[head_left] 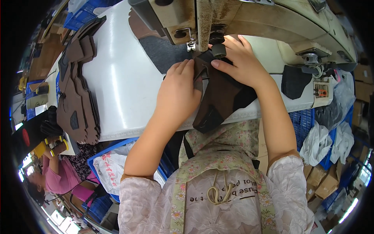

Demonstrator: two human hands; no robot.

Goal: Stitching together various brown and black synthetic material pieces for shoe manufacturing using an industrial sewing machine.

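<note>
A dark brown and black fabric piece, shaped like a shoe upper (224,95), lies below the presser foot (191,46) of a sewing machine (257,19) and hangs over the table's near edge. At its left edge is my left hand (178,91), fingers close together and curled on the material; its thumb is largely hidden. My right hand (242,62) rests on the far right part of the piece, thumb and fingers apart, with some fingertips behind a machine knob (218,50). Left of the foot, a brown and black cut piece (161,48) lies flat.
A layered stack of brown pieces (78,93) lies on the left of the white table (113,74). One black piece (294,82) lies at the right. Blue crates with plastic bags (317,142) stand beside the table. At far left sits another person in pink (64,175).
</note>
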